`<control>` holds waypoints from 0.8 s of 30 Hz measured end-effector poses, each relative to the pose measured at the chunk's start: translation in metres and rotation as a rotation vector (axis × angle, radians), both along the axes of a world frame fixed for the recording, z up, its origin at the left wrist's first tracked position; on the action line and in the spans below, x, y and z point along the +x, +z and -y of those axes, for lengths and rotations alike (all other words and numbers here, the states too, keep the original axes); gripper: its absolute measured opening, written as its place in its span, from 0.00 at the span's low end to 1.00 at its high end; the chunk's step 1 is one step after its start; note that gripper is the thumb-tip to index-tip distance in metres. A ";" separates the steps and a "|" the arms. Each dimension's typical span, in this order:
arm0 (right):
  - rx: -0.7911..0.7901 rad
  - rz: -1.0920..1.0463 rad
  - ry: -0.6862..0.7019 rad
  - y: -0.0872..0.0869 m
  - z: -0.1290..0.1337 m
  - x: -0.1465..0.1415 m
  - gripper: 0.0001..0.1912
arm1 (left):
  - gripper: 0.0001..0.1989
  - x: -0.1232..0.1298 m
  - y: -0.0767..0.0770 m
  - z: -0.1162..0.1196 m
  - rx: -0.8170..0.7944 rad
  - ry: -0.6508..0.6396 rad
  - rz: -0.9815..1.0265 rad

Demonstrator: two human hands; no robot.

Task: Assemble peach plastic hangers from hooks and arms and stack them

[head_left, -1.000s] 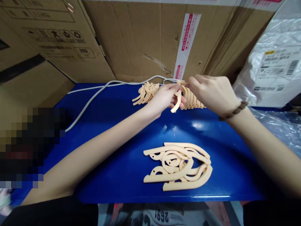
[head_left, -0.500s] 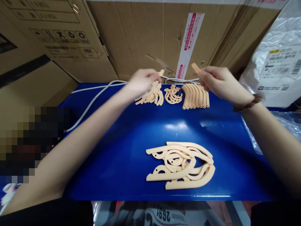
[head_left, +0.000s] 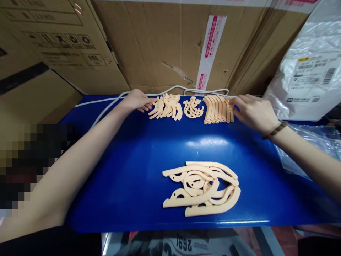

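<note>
At the back of the blue table lie three groups of beige pieces: a loose pile of curved arms [head_left: 167, 107], small hook pieces [head_left: 193, 107] and a neat row of curved arms [head_left: 216, 108]. My left hand [head_left: 140, 100] pinches a beige piece at the left edge of the loose pile. My right hand [head_left: 249, 111] has its thumb and fingers closed on a beige piece at the right end of the row. Nearer the front edge, overlapping assembled-looking beige pieces [head_left: 202, 188] lie flat, touched by neither hand.
Cardboard boxes [head_left: 160, 42] stand behind the blue table [head_left: 128, 192]. A white cable [head_left: 106, 112] runs along the back. On the right are a white plastic-wrapped package [head_left: 303, 78] and clear plastic film [head_left: 314, 145].
Both hands have come down from above the groups to table height, the left also moving left. The pieces they held up are now at the left pile and the row's right end.
</note>
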State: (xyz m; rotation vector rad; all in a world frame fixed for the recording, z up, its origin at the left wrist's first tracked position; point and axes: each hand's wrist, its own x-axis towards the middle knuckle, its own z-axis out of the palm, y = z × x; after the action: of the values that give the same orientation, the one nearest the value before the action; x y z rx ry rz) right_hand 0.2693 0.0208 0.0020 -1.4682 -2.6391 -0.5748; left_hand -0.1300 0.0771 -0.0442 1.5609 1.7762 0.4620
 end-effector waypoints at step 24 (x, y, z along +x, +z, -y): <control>-0.135 -0.232 0.056 -0.026 -0.014 0.014 0.16 | 0.10 0.025 0.031 0.029 0.005 -0.088 -0.164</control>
State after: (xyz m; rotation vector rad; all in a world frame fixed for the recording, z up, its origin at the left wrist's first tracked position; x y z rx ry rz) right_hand 0.2836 0.0345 -0.0244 -1.3923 -2.5690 -0.2093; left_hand -0.1053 0.0478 -0.0128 1.7150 1.8190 0.3034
